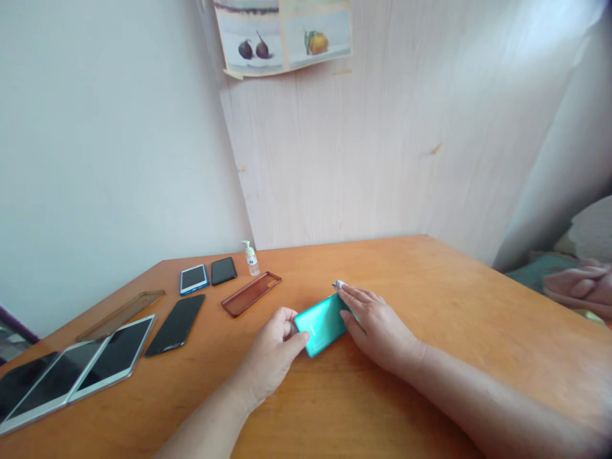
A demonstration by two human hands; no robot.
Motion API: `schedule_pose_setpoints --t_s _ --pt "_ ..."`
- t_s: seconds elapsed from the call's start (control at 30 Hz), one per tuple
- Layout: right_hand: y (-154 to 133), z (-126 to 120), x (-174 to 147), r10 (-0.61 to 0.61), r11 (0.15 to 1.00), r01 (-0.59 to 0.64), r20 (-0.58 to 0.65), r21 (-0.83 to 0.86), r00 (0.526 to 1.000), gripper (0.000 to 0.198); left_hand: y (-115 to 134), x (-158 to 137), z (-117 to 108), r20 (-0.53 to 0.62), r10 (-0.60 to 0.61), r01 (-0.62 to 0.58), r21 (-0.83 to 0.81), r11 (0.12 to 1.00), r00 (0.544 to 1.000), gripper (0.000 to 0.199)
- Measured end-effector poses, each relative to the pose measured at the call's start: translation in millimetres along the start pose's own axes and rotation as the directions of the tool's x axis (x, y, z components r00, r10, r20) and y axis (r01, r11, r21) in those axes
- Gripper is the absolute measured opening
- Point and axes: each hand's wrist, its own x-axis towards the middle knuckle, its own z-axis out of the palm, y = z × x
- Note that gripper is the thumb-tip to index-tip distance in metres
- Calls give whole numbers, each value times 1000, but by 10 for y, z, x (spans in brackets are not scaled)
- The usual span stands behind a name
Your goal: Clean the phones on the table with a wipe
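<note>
A shiny teal phone (321,325), its back facing up, is tilted just above or on the table in front of me; I cannot tell which. My left hand (280,347) grips its left end, with the thumb on the back and the fingers at the edge. Over the right end lies my right hand (375,325), fingers close together. A small white cloth-like piece (339,285) sticks out at its fingertips; the rest of it is hidden under them. Left of the hands is a reddish-brown clear phone case (252,294).
Beyond the case stand a pump bottle (251,260), a dark phone (224,271) and a blue-edged phone (194,279). Nearer left lie a black phone (176,325), a brownish clear case (122,314) and white-framed devices (115,357). A wall closes the wooden table's (430,280) far side.
</note>
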Motion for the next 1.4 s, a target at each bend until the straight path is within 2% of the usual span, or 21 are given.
schedule_pose_setpoints --t_s 0.1,0.2,0.27,0.4,0.5,0.57,0.7,0.77,0.83,0.93,1.0,1.07,1.13,1.2,1.27,1.33,1.4 --pt "-138 -22 -56 -109 991 109 3 83 994 47 -12 5 -1 -1 -4 4 2 1000 1000 19" --pt "-386 -75 -118 -249 956 236 57 175 967 47 -39 18 -11 9 1 -1 -3 1000 1000 19" --pt "-443 -87 -123 -269 950 252 78 182 960 48 -50 23 -17 13 8 -8 6 1000 1000 18" --pt "-164 -29 -44 -104 987 107 -33 119 994 44 -26 10 -15 3 1 -1 38 999 1000 16" --pt "62 11 -6 30 997 -25 -82 67 996 41 7 -5 -8 8 1 -1 31 1000 1000 17" --pt "43 0 -23 41 999 -40 -44 28 998 45 13 -6 -8 6 1 -1 30 1000 1000 17" --pt "-296 -89 -105 -100 994 96 114 44 988 54 -25 18 -17 12 4 -4 28 1000 1000 16" --pt "-402 -124 -117 -131 991 126 148 43 980 53 -44 32 -20 15 7 -7 28 1000 1000 16" --pt "-356 -128 -94 -89 996 89 142 5 986 53 -50 37 -19 5 4 -4 38 999 1000 17" --pt "-85 -83 -32 32 998 -28 85 -53 996 51 -37 30 -16 -2 -1 1 35 999 1000 17" --pt "60 -48 -12 72 996 -69 49 -54 996 50 -26 22 -13 2 -5 5 19 1000 1000 17" --pt "56 -36 -26 34 999 -33 45 -21 998 52 -17 18 -9 0 -7 7 14 1000 1000 17" --pt "-102 -59 -70 -90 995 86 85 43 992 56 -12 17 -3 -7 -1 1 11 1000 1000 17" --pt "-324 -104 -121 -242 967 225 163 119 956 58 -12 18 7 -11 9 -9 -9 1000 1000 17" --pt "-479 -145 -151 -334 939 302 223 164 916 58 -15 19 17 -17 16 -17 -39 999 1000 18" --pt "-479 -155 -143 -327 942 299 225 149 918 58 -22 22 22 -17 16 -17 -51 999 1000 18" --pt "-328 -129 -108 -232 972 221 168 84 958 56 -34 26 21 -13 15 -16 -37 999 1000 18"
